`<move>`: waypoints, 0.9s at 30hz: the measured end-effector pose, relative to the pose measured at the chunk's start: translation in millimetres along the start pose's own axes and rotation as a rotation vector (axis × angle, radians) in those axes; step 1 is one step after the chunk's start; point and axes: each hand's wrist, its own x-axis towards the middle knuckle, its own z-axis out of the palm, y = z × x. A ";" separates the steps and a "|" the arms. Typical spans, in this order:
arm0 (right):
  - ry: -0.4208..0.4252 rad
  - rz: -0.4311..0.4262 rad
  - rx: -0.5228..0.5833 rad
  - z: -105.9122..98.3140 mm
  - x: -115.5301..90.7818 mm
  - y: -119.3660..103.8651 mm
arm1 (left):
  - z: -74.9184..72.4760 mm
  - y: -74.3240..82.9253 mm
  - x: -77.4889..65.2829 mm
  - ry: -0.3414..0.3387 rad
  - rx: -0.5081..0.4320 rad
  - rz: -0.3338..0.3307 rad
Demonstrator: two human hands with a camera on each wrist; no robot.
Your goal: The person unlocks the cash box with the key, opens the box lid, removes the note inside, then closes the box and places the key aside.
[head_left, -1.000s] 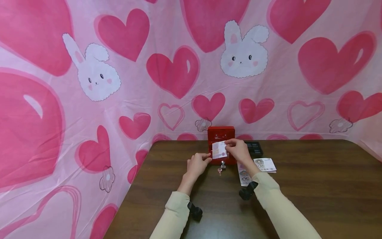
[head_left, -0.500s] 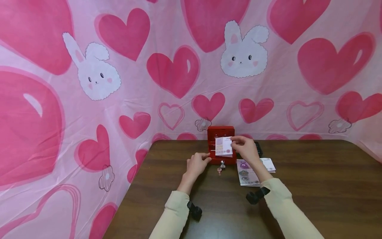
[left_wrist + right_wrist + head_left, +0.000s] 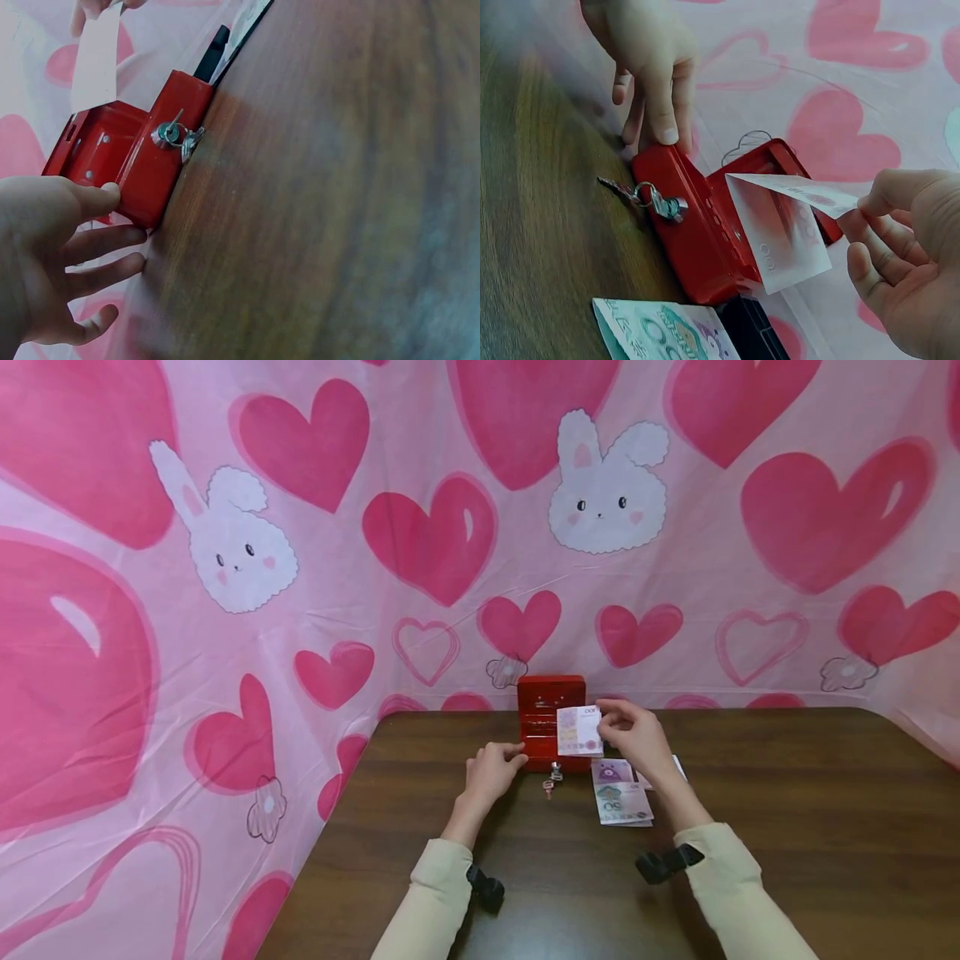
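My right hand (image 3: 639,737) pinches a folded pinkish banknote (image 3: 579,732) by its edge, raised over the right side of a red cash box (image 3: 552,765). In the right wrist view the folded note (image 3: 784,240) hangs with its two halves spread apart. The cash box lid stands up at the back. A key ring with keys (image 3: 193,141) hangs from the lock (image 3: 166,135) on its front. My left hand (image 3: 491,772) holds the box's front left corner, thumb on the top edge and fingers along the side.
On the brown table (image 3: 570,877), right of the box, lies a folded banknote marked 50 (image 3: 624,804). Another pale note (image 3: 679,767) is mostly hidden behind the right hand. A black tray (image 3: 754,330) sits beside the box. A pink heart-patterned cloth (image 3: 435,543) hangs behind.
My right hand has moved right with the folded banknote, from over the box's middle to its right side. The left hand has stayed at the box corner.
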 end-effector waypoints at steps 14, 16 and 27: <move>-0.039 0.019 0.052 -27.9 -5.1 9.7 | 1.7 -2.0 0.2 -0.008 -0.012 0.008; -0.039 0.017 0.043 -33.6 -5.2 11.7 | 1.6 -2.4 0.9 -0.012 -0.007 0.005; -0.095 0.046 0.076 -54.2 -5.6 18.2 | -2.3 -3.1 0.2 -0.024 -0.012 0.006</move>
